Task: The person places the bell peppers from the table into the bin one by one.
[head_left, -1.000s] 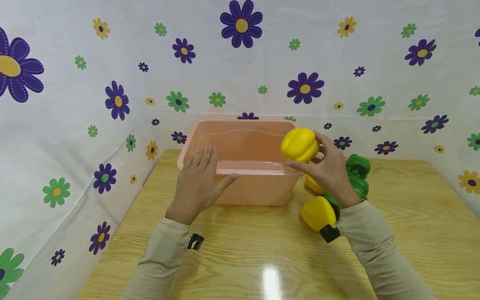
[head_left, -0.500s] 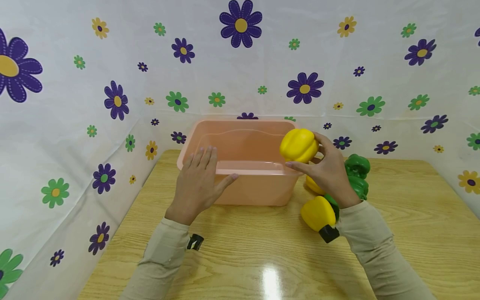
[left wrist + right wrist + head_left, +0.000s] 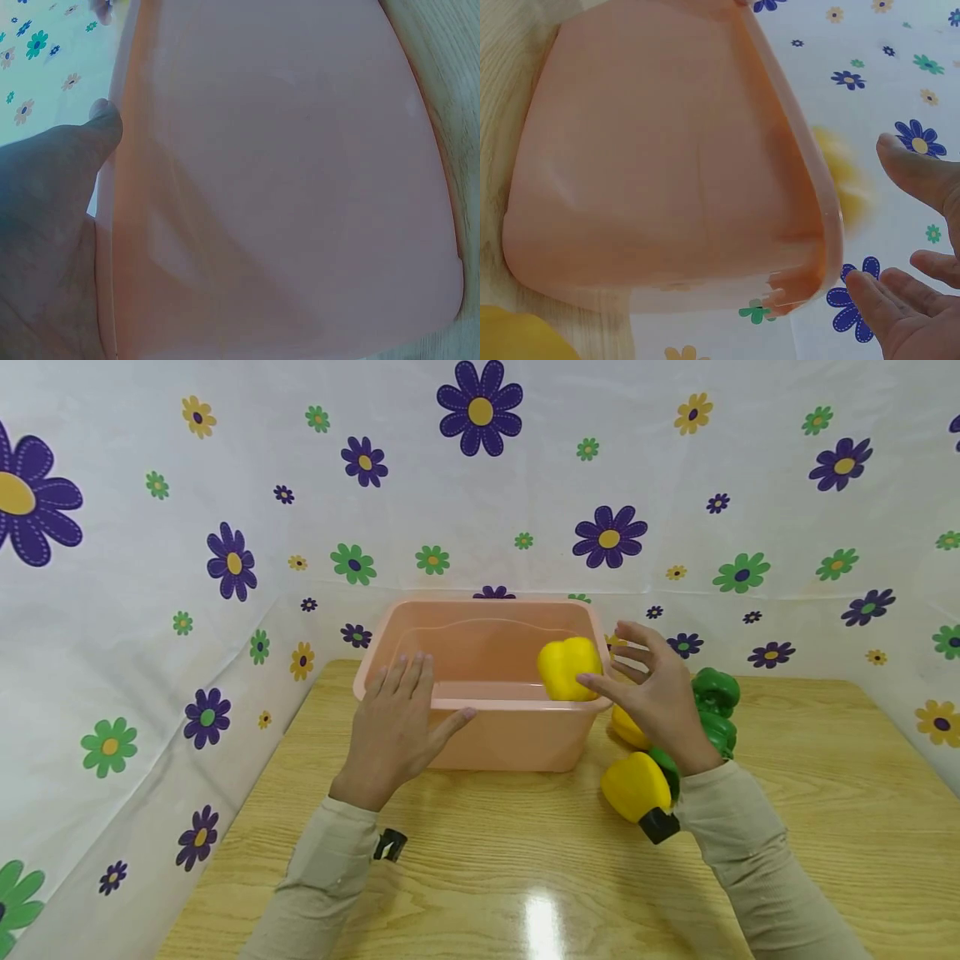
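Observation:
A yellow bell pepper point(image 3: 568, 669) is inside the right end of the pink plastic bin point(image 3: 510, 735), partly below its front rim. In the right wrist view the pepper point(image 3: 844, 180) is blurred behind the rim. My right hand point(image 3: 652, 693) is just right of it, fingers spread and apart from the pepper, thumb overlapping it in the head view. My left hand point(image 3: 393, 727) rests at the bin's front left rim with straight fingers. The left wrist view shows the thumb point(image 3: 105, 124) right at the rim. The bin's floor is mostly hidden.
Right of the bin, partly behind my right arm, lie another yellow bell pepper point(image 3: 637, 787), more yellow point(image 3: 628, 727) and several green peppers point(image 3: 716, 693). Black straps point(image 3: 658, 826) show at both wrists. A flowered white sheet point(image 3: 525, 485) hangs behind the wooden table point(image 3: 487, 843).
My right hand has let go of the yellow bell pepper, and its fingers have spread. The pepper has dropped down and left into the bin. My left hand has stayed in place.

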Available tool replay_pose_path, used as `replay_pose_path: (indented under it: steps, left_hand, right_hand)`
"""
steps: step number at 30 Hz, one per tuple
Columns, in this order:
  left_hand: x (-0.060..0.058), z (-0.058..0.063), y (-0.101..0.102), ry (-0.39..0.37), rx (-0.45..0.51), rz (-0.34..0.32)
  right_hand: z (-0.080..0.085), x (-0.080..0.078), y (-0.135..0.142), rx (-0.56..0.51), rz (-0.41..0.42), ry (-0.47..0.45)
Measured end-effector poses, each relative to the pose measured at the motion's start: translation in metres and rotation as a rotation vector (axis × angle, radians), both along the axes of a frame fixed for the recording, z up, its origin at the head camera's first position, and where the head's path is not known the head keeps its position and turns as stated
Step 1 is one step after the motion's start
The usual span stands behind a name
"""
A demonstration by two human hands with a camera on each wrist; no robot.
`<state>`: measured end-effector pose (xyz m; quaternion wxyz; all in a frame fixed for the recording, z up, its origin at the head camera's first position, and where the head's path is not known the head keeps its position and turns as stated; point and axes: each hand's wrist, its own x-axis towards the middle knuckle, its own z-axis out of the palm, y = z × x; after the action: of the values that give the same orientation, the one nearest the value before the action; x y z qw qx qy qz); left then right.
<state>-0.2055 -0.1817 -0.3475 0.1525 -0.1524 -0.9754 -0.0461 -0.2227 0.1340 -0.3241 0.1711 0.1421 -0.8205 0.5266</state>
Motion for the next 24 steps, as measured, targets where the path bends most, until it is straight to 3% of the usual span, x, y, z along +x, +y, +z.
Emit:
replay_pose_path:
  steps: [9, 24]
  left_hand:
    - [0.001, 0.001, -0.001, -0.009, -0.002, -0.015]
    - [0.0, 0.0, -0.003, 0.005, 0.003, -0.037]
  right_hand:
    - [0.009, 0.002, 0.006, -0.037, -0.014, 0.006]
    - [0.01, 0.012, 0.027, -0.017, -0.061, 0.031]
